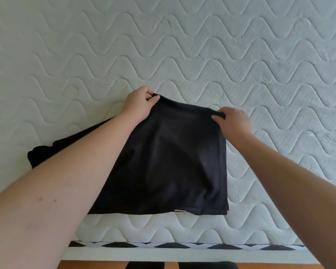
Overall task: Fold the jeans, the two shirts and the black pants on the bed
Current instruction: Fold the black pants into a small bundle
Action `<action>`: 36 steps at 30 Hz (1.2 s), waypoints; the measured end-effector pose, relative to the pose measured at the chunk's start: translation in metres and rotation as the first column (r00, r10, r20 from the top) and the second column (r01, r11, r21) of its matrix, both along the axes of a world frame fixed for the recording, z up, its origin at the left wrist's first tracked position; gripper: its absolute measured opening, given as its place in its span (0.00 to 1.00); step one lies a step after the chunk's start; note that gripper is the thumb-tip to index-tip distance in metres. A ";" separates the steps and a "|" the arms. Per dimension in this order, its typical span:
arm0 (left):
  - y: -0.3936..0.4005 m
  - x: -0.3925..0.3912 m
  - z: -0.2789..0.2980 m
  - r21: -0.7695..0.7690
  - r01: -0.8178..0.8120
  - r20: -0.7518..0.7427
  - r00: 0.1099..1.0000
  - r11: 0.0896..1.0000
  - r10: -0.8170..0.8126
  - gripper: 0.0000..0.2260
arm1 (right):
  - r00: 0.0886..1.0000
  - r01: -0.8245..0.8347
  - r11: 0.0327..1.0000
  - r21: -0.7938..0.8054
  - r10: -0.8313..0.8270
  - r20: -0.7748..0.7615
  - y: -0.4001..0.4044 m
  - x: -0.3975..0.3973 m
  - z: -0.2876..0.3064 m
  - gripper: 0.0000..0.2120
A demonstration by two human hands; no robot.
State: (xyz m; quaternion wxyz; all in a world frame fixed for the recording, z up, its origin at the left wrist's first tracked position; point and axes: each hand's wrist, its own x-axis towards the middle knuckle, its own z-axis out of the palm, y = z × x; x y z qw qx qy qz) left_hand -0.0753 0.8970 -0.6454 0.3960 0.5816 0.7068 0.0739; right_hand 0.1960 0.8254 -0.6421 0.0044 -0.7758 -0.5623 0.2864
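Two hands at work on one black garment (pixel 163 156), mid-frame on the quilted mattress (pixel 241 55). Hard to tell whether shirt or pants; dark, partly folded, with a small pale label at the lower hem. Left hand (pixel 138 105) at the upper left corner, thumb and fingers pinched shut on the cloth edge. Right hand (pixel 233 121) at the upper right corner, thumb clamped over the hem, other fingers curled beneath. Top edge raised off the mattress, stretched taut between the two grips, lower hem lying flat near the bed's front edge. Probably held by both corners to keep the fold square and the panel free of wrinkles. More black cloth trailing out at mid-left, under the left forearm. Checked black-and-white band along the bottom of the frame.
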 end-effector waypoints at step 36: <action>-0.198 -0.021 -0.003 0.123 0.746 -0.472 0.624 0.654 -0.623 0.23 | 0.795 -0.585 0.789 0.187 0.511 0.328 -0.144 -0.014 -0.011 0.30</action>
